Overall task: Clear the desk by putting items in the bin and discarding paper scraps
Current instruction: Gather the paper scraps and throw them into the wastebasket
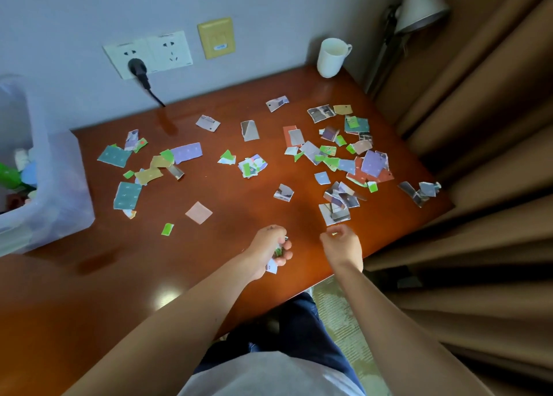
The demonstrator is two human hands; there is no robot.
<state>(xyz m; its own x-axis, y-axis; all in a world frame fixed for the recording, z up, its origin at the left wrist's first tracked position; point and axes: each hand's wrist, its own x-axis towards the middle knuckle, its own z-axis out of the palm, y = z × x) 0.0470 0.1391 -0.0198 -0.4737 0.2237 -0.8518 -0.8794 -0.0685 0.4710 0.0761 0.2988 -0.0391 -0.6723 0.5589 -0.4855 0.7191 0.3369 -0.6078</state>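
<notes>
- So, clear bin (65, 186) at worktop's (194, 261) left, green and blue stuff (18, 175) inside.
- Loads of paper scraps (344, 159) all over worktop.
- Grip of left hand (270, 250) clutches scraps; right hand (341, 244) grip: can't tell.

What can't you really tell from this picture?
Head view:
- Paper scraps in the left hand: its curled fingers cover most of them.
- Right hand: turned away, so whether it pinches anything is unclear.
- Bin: cut off by the left edge; its frosted wall blurs the contents.
- Print on the loose scraps: too small.
</notes>
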